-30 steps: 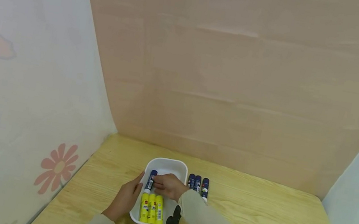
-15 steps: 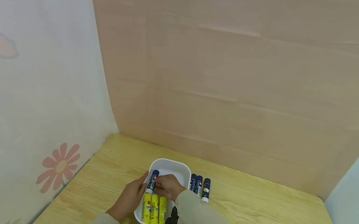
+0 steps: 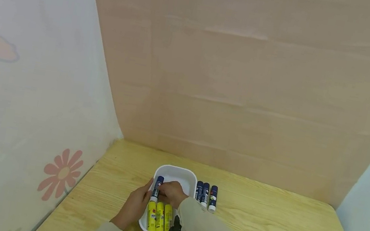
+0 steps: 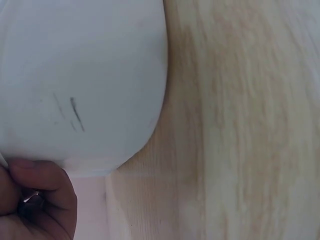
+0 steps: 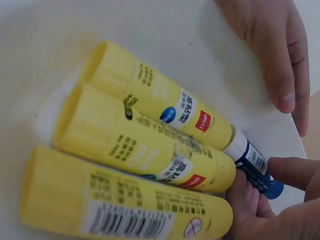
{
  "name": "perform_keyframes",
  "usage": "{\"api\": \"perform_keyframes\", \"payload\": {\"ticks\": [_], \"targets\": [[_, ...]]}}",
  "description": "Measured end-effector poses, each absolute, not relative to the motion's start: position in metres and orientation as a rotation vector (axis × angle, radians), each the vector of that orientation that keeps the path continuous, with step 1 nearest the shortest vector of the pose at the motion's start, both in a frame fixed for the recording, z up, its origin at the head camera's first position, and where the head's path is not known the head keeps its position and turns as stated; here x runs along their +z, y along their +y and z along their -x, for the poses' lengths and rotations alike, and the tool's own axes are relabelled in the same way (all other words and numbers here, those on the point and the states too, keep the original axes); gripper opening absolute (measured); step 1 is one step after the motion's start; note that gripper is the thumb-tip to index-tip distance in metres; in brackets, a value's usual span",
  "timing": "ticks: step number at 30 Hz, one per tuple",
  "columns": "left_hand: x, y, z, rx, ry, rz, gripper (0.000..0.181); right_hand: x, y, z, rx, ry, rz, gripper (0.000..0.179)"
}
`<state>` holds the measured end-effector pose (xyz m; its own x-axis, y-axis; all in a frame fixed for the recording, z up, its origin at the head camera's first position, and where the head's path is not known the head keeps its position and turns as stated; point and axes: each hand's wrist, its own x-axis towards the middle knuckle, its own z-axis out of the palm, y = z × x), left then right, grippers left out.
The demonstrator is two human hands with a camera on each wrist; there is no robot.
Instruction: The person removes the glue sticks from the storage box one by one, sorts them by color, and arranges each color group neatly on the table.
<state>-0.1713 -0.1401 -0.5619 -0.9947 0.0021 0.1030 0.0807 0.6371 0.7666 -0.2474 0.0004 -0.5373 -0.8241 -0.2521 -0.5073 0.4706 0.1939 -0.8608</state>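
Right hand point(image 3: 173, 192) pinches blue glue stick point(image 3: 158, 185) inside white tray point(image 3: 177, 168), left hand point(image 3: 134, 206) grips tray's side; a bump might roll yellow sticks point(image 3: 159, 218)

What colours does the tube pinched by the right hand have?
The tube is dark blue with a white end, seen best in the right wrist view.

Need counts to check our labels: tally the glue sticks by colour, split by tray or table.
Yellow, in the white tray: yellow glue sticks, 3
Blue, in the tray: blue glue stick, 1 (in the right hand's grip)
Blue, on the table: blue glue sticks, 3
Total: 7 (3 yellow, 4 blue)
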Motion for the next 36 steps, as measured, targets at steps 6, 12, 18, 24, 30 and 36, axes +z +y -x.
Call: {"api": "perform_keyframes", "payload": {"ticks": [6,12,18,24,30,36], "targets": [[-0.560,-0.140,0.170,-1.268,-2.766,0.068,0.048,-0.538,-0.001,0.247,-1.635,1.963,-0.172,0.018],[-0.559,-0.141,0.167,-1.261,-2.779,0.053,0.048,-0.536,-0.001,0.246,-1.605,1.961,-0.113,0.017],[-0.559,-0.142,0.168,-1.258,-2.759,0.078,0.048,-0.535,0.002,0.247,-1.636,1.954,-0.077,0.018],[-0.561,-0.145,0.169,-1.250,-2.761,0.087,0.047,-0.536,0.005,0.251,-1.724,1.864,-0.061,0.015],[-0.563,-0.149,0.169,-1.217,-2.771,0.097,0.047,-0.524,0.010,0.259,-1.807,1.797,0.014,0.023],[-0.558,-0.156,0.172,-1.212,-2.787,0.052,0.048,-0.512,0.014,0.265,-1.708,1.916,0.097,0.031]]}}
